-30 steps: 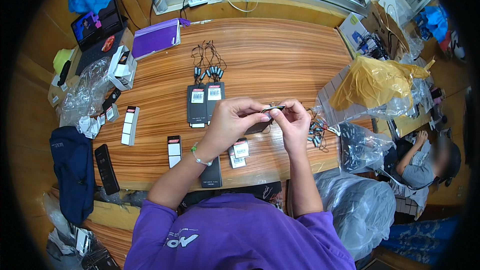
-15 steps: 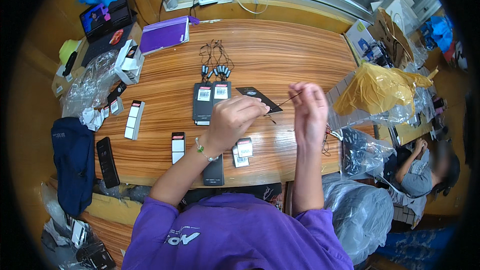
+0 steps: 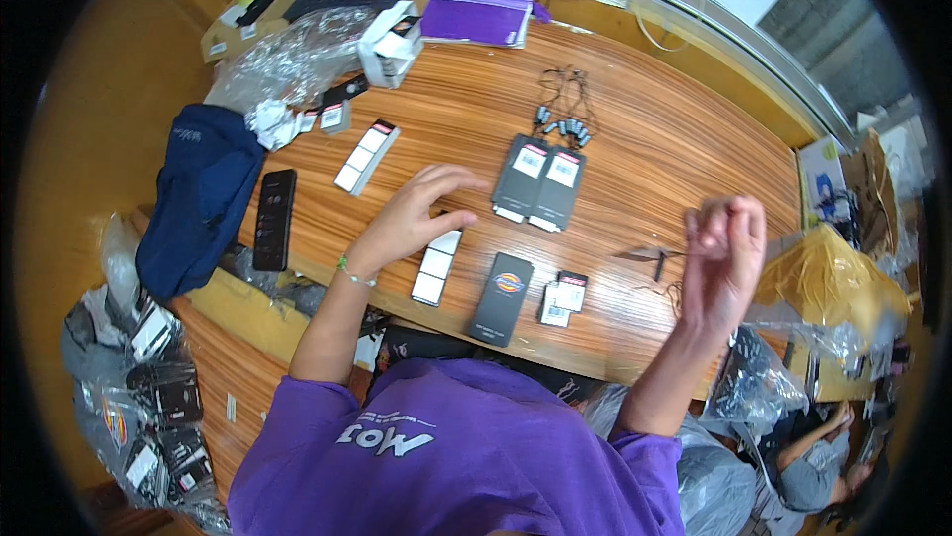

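Note:
My left hand (image 3: 421,209) is open, its fingers spread above a narrow stack of black-edged white sticker cards (image 3: 434,266). On the right, my right hand (image 3: 726,258) is raised with its fingers pinched on the cord of a dark hang tag (image 3: 647,253), which hangs blurred beside it. Between the hands lies a stack of dark grey hang tags (image 3: 501,300). Small white barcode cards (image 3: 569,292) lie beside that stack. Farther back, two piles of grey tags (image 3: 558,187) carry barcode stickers, with their black cords (image 3: 567,90) stretched out behind them.
Another strip of white sticker cards (image 3: 367,156) and a black phone (image 3: 275,221) lie at the left, near a navy bag (image 3: 198,194). A purple folder (image 3: 476,18) is at the back. A yellow plastic bag (image 3: 828,273) stands at the right, with another person (image 3: 813,467) beyond.
My left hand has let go of the dark hang tag and moved left toward the sticker cards. My right hand has carried the tag to the right. The whole view has turned and shifted.

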The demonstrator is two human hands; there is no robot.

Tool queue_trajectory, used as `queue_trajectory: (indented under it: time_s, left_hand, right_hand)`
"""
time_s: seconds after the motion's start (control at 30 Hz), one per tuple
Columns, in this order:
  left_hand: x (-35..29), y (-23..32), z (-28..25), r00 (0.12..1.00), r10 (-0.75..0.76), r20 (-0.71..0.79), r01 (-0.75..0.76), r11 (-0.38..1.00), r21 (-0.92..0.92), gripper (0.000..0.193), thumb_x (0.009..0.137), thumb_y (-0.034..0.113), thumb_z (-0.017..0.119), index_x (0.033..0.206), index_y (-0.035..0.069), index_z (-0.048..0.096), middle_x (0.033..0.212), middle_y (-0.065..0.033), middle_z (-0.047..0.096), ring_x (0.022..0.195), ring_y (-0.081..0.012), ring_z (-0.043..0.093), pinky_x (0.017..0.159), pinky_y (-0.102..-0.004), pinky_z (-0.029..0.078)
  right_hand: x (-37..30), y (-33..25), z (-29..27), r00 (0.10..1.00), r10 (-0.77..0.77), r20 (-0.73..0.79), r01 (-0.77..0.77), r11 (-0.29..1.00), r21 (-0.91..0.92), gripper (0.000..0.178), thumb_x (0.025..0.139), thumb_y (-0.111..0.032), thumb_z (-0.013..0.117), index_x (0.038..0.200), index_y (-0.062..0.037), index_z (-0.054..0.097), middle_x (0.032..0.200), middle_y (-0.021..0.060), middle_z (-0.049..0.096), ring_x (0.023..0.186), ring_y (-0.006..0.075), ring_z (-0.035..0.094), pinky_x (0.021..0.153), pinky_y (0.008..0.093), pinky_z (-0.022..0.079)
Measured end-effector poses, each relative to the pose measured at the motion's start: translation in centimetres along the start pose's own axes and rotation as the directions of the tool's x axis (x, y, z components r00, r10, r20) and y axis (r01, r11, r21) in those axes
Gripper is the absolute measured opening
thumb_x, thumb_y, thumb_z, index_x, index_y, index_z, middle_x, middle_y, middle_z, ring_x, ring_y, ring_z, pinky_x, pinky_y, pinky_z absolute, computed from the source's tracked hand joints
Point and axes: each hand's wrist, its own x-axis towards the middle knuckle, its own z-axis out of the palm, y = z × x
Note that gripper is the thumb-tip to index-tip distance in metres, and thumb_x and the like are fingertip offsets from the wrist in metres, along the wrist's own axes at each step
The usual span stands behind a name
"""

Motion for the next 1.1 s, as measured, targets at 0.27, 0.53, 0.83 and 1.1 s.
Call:
queue_trajectory:
  time_s: [0.27, 0.53, 0.83, 1.1]
  left_hand:
    - [-4.2, -3.4, -0.2, 0.965, -0.246, 0.096, 0.216, 0.945, 0.245, 0.061, 0.064, 0.024, 0.077, 0.119, 0.009, 0.056, 0.111, -0.0092, 0.05, 0.11, -0.0261, 0.045, 0.096, -0.0348, 0.035]
    - [-3.4, -0.4, 0.0, 0.947, -0.269, -0.177, 0.237, 0.954, -0.183, 0.023, 0.076, 0.001, 0.066, 0.098, 0.0, 0.059, 0.093, -0.0052, 0.06, 0.084, -0.0135, 0.06, 0.074, -0.0244, 0.049]
    - [5.8, 7.6, 3.4, 0.948, -0.014, -0.317, -0.06, 0.973, -0.224, 0.015, 0.074, 0.001, 0.069, 0.088, -0.003, 0.064, 0.081, -0.0081, 0.066, 0.073, -0.0117, 0.064, 0.067, -0.0233, 0.051]
    - [7.8, 9.4, 6.2, 0.958, 0.142, -0.248, -0.19, 0.965, -0.183, 0.016, 0.075, 0.004, 0.067, 0.091, 0.0, 0.066, 0.084, -0.0097, 0.067, 0.071, -0.0138, 0.064, 0.064, -0.0245, 0.051]
  right_hand:
    - [-0.1, -0.5, -0.4, 0.99, -0.073, -0.12, 0.044, 0.972, -0.23, 0.026, 0.085, -0.002, 0.056, 0.111, 0.0014, 0.051, 0.075, 0.0059, 0.054, 0.071, 0.014, 0.051, 0.073, 0.0295, 0.043]
    - [-0.5, 0.5, 0.2, 0.998, 0.029, -0.049, -0.05, 0.851, -0.523, 0.018, 0.084, 0.003, 0.054, 0.101, -0.001, 0.049, 0.075, 0.0037, 0.055, 0.072, 0.0113, 0.053, 0.068, 0.0232, 0.043]
    - [-0.2, 2.8, 3.5, 0.995, 0.032, 0.093, 0.071, 0.424, -0.903, 0.019, 0.077, 0.007, 0.057, 0.093, -0.0017, 0.051, 0.066, 0.0085, 0.056, 0.06, 0.015, 0.056, 0.056, 0.0263, 0.044]
    - [-0.1, 2.6, 2.1, 0.997, -0.044, 0.065, 0.078, 0.421, -0.904, 0.03, 0.078, 0.007, 0.055, 0.104, -0.0007, 0.044, 0.066, 0.01, 0.056, 0.058, 0.0188, 0.056, 0.056, 0.0286, 0.044]
